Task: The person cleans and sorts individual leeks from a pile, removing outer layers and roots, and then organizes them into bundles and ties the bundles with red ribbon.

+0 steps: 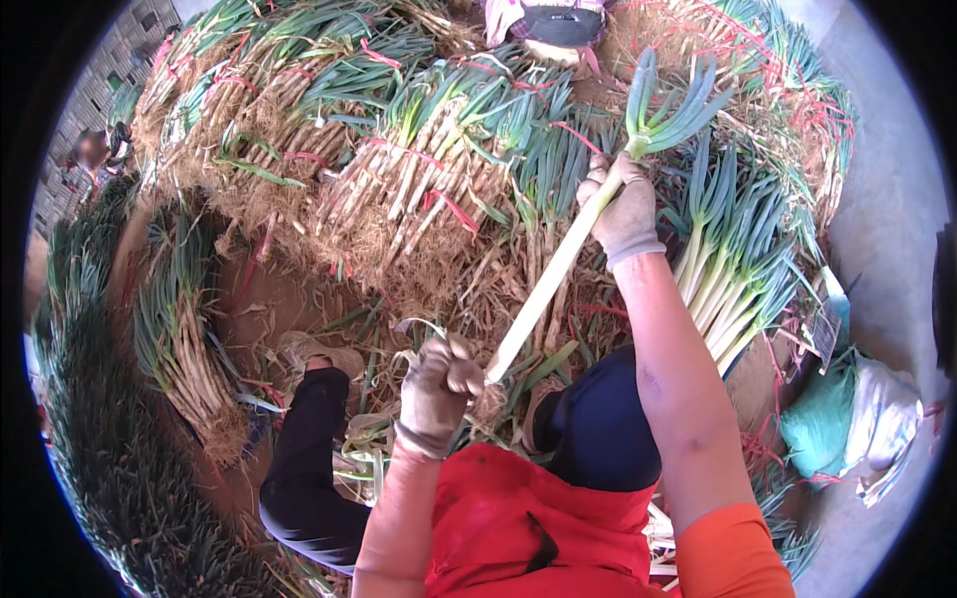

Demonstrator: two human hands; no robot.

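Slanting across the middle is one long green onion (551, 274), with a clean white stalk and green leaves fanned at its top. My right hand (626, 206), in a dirty light work glove, is closed round its upper stalk just below the leaves. Beside the root end, my gloved left hand (439, 387) is curled into a fist. A pale strip of outer leaf (423, 325) pokes out of that fist; the fingers hide the rest of it. Brown roots (487, 407) show below the stalk's lower end.
Bundles of unpeeled green onions (414, 184) with red ties are heaped ahead. Peeled green onions (733, 274) lie to the right. One bundle (194, 349) and a long row of green leaves (95, 399) are at left. Sacks (822, 424) stand right; a person (95, 154) is far left.
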